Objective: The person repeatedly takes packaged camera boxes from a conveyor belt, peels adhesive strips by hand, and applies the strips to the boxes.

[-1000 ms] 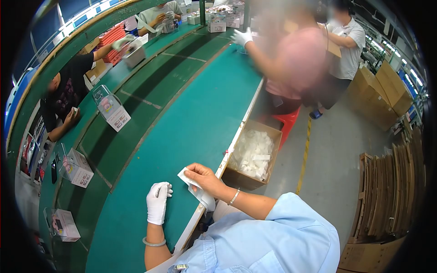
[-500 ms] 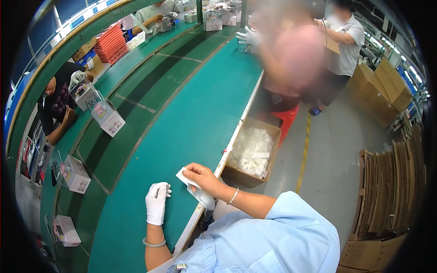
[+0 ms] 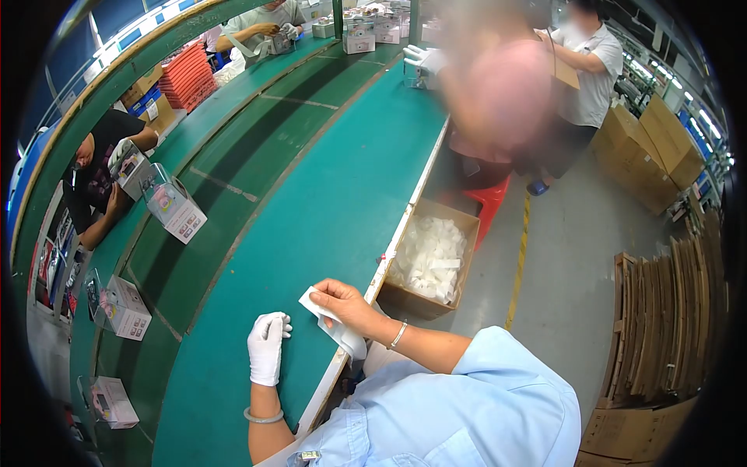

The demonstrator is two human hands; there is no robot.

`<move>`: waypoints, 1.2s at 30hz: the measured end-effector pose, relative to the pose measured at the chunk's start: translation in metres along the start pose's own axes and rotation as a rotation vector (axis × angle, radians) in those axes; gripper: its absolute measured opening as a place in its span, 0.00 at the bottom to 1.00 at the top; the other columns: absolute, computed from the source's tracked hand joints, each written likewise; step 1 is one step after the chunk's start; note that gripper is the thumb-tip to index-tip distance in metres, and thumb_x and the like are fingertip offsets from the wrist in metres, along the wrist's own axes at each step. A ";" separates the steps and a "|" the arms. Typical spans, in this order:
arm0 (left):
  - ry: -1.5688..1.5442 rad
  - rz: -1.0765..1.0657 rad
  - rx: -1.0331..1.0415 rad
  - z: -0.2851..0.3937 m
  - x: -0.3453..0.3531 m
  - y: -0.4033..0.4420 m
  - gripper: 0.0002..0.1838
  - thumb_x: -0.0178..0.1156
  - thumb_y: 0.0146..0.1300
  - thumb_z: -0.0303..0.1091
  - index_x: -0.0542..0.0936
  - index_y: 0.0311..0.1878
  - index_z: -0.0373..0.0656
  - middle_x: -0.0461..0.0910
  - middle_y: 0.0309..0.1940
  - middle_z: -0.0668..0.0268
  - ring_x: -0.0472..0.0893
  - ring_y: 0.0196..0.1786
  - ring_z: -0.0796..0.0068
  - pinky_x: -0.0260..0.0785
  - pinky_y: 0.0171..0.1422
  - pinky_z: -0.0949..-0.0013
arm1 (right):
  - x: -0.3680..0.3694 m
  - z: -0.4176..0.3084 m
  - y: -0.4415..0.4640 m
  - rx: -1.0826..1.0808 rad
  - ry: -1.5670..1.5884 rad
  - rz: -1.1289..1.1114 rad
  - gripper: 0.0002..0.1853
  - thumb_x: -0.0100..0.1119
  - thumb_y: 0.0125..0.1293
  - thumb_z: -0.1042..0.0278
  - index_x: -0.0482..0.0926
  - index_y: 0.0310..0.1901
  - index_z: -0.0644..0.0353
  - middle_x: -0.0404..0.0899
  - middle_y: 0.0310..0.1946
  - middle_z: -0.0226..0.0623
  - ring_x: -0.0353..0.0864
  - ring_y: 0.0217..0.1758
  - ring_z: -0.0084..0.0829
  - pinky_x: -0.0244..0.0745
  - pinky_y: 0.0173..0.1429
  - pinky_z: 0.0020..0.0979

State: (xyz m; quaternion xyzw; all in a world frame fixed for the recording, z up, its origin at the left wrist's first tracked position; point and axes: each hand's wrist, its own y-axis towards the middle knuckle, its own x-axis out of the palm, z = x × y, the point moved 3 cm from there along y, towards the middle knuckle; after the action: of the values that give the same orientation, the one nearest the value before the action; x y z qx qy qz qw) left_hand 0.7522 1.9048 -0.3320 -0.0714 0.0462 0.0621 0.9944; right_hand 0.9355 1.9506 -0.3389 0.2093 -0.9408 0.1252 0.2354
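Observation:
My left hand [image 3: 265,349], in a white glove with a bracelet at the wrist, rests on the green bench top [image 3: 311,202] with its fingers curled in and nothing visible in them. Bare, my right hand [image 3: 345,303] pinches a white cloth-like piece [image 3: 339,333] between thumb and fingers. The piece hangs down over the bench's edge; whether it is cloth or paper I cannot make out. Both hands are close to the near edge of the bench, a short gap apart.
Left of the bench, a conveyor belt [image 3: 206,226] carries clear-windowed boxes [image 3: 185,221], [image 3: 131,307], [image 3: 117,402]. A carton [image 3: 424,300] of white scraps stands right of the bench, by a red stool [image 3: 490,204]. Several co-workers stand or sit around. Flattened cardboard [image 3: 669,319] is stacked at right.
Boxes on the belt have shifted slightly towards my end. At the left, a co-worker's gloved hand and box have moved a little. My own hands stay almost still.

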 end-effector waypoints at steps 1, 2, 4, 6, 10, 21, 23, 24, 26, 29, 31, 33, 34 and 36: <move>0.010 0.005 0.018 0.001 0.001 0.001 0.08 0.51 0.66 0.30 0.76 0.41 0.36 0.79 0.34 0.62 0.77 0.32 0.77 0.70 0.37 0.75 | -0.002 -0.001 0.001 0.000 0.000 0.000 0.11 0.52 0.68 0.61 0.74 0.40 0.60 0.72 0.27 0.25 0.69 0.21 0.14 0.66 0.27 0.17; 0.011 0.005 0.017 0.002 0.003 0.002 0.08 0.51 0.66 0.30 0.76 0.41 0.36 0.79 0.34 0.62 0.77 0.32 0.77 0.70 0.37 0.75 | -0.003 -0.001 0.002 0.001 -0.001 -0.001 0.11 0.53 0.68 0.60 0.74 0.40 0.60 0.72 0.27 0.25 0.69 0.21 0.14 0.66 0.27 0.17; 0.007 0.007 0.012 0.007 0.012 0.002 0.08 0.51 0.66 0.30 0.76 0.41 0.36 0.79 0.34 0.62 0.77 0.32 0.77 0.70 0.37 0.75 | -0.009 -0.009 -0.001 0.002 -0.001 0.000 0.11 0.53 0.67 0.60 0.74 0.40 0.60 0.72 0.27 0.25 0.69 0.21 0.14 0.65 0.27 0.17; 0.006 0.007 0.009 0.008 0.015 0.005 0.08 0.51 0.66 0.30 0.76 0.41 0.36 0.79 0.34 0.62 0.77 0.32 0.77 0.70 0.37 0.75 | -0.012 -0.013 -0.001 -0.002 -0.010 0.003 0.12 0.53 0.67 0.59 0.74 0.41 0.60 0.72 0.27 0.24 0.69 0.21 0.13 0.65 0.26 0.17; -0.010 0.002 -0.015 0.011 0.022 0.008 0.07 0.51 0.65 0.27 0.76 0.41 0.35 0.77 0.36 0.63 0.77 0.33 0.78 0.70 0.37 0.76 | -0.017 -0.018 0.001 0.003 -0.010 0.005 0.11 0.53 0.67 0.60 0.74 0.40 0.59 0.72 0.26 0.24 0.69 0.21 0.13 0.65 0.26 0.17; 0.001 0.012 -0.009 0.017 0.040 0.021 0.07 0.51 0.65 0.27 0.77 0.40 0.35 0.77 0.35 0.64 0.77 0.33 0.79 0.70 0.37 0.77 | -0.035 -0.027 0.010 0.001 0.006 -0.007 0.10 0.52 0.68 0.61 0.74 0.38 0.58 0.72 0.26 0.24 0.69 0.20 0.13 0.66 0.26 0.17; 0.001 0.012 -0.009 0.017 0.042 0.024 0.07 0.51 0.65 0.27 0.77 0.40 0.35 0.77 0.35 0.64 0.76 0.33 0.79 0.70 0.37 0.77 | -0.038 -0.029 0.012 -0.002 0.008 -0.013 0.09 0.52 0.68 0.61 0.74 0.38 0.59 0.72 0.26 0.24 0.69 0.20 0.13 0.65 0.26 0.17; -0.004 0.011 -0.007 0.018 0.046 0.025 0.07 0.51 0.65 0.27 0.77 0.40 0.35 0.77 0.35 0.64 0.76 0.33 0.79 0.70 0.37 0.77 | -0.041 -0.033 0.010 -0.006 0.011 -0.015 0.09 0.52 0.68 0.61 0.74 0.38 0.59 0.72 0.26 0.24 0.69 0.20 0.13 0.65 0.26 0.17; -0.010 0.013 -0.005 0.018 0.048 0.027 0.07 0.51 0.65 0.27 0.77 0.40 0.35 0.77 0.35 0.64 0.76 0.33 0.79 0.70 0.37 0.77 | -0.043 -0.035 0.011 -0.006 0.013 -0.019 0.09 0.52 0.68 0.61 0.73 0.38 0.59 0.72 0.26 0.24 0.69 0.20 0.13 0.65 0.26 0.17; 0.005 0.011 -0.002 0.019 0.051 0.032 0.07 0.51 0.65 0.27 0.77 0.40 0.35 0.77 0.36 0.64 0.76 0.33 0.79 0.70 0.37 0.78 | -0.047 -0.038 0.014 -0.011 0.019 -0.022 0.09 0.52 0.68 0.62 0.73 0.38 0.59 0.72 0.26 0.24 0.69 0.21 0.14 0.65 0.26 0.17; -0.007 0.004 0.010 0.018 0.053 0.035 0.07 0.51 0.65 0.27 0.77 0.40 0.35 0.77 0.36 0.64 0.76 0.33 0.79 0.70 0.37 0.78 | -0.050 -0.039 0.015 -0.008 0.028 -0.022 0.09 0.52 0.68 0.62 0.73 0.38 0.59 0.72 0.26 0.25 0.69 0.21 0.14 0.65 0.26 0.17; -0.019 0.018 -0.003 0.016 0.055 0.039 0.08 0.51 0.65 0.28 0.77 0.40 0.35 0.77 0.35 0.63 0.76 0.33 0.79 0.70 0.36 0.78 | -0.052 -0.042 0.017 -0.011 0.037 -0.022 0.09 0.52 0.68 0.62 0.73 0.38 0.59 0.72 0.26 0.25 0.69 0.21 0.14 0.65 0.26 0.17; -0.033 0.023 -0.009 0.016 0.055 0.041 0.08 0.51 0.65 0.28 0.77 0.40 0.35 0.77 0.35 0.63 0.77 0.33 0.79 0.70 0.36 0.77 | -0.054 -0.040 0.017 -0.031 0.037 -0.021 0.11 0.53 0.68 0.60 0.73 0.39 0.60 0.72 0.26 0.25 0.69 0.20 0.13 0.65 0.25 0.17; -0.040 -0.001 -0.050 0.020 0.057 0.050 0.08 0.51 0.65 0.28 0.77 0.41 0.35 0.78 0.35 0.63 0.77 0.33 0.79 0.70 0.35 0.77 | -0.056 -0.040 0.018 -0.026 0.072 -0.022 0.11 0.53 0.67 0.60 0.74 0.39 0.60 0.72 0.26 0.25 0.69 0.20 0.14 0.65 0.24 0.16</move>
State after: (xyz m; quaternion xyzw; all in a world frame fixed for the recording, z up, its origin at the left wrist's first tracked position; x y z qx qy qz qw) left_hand 0.8040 1.9633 -0.3249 -0.0951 0.0247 0.0640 0.9931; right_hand 0.9876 1.9986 -0.3352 0.2119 -0.9309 0.1178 0.2734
